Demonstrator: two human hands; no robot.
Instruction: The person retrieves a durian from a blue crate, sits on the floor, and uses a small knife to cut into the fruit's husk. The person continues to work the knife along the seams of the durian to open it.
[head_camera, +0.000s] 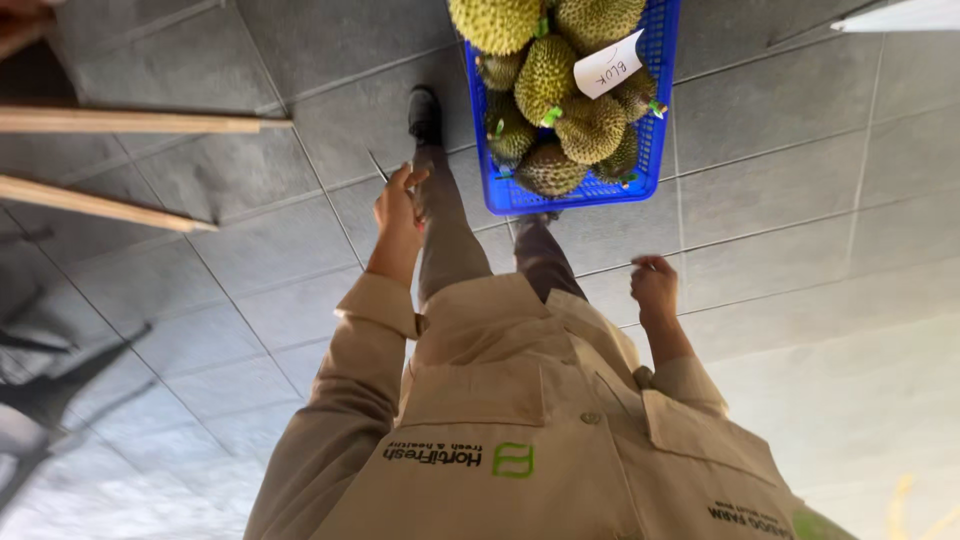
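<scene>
Blue plastic crate (655, 140) of spiky green durians (560, 95) sits on the grey tile floor (800, 220) just ahead of the person's feet, untouched so far. Left hand (398, 205) pinches a thin blade-like thing, hard to make out. Right hand (655, 285) hangs loosely curled, empty. Crate top is cut off.

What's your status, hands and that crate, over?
Left hand gripping a thin blade. Right hand empty, loosely curled. Blue crate of durians on floor just ahead. Path unobstructed.
</scene>
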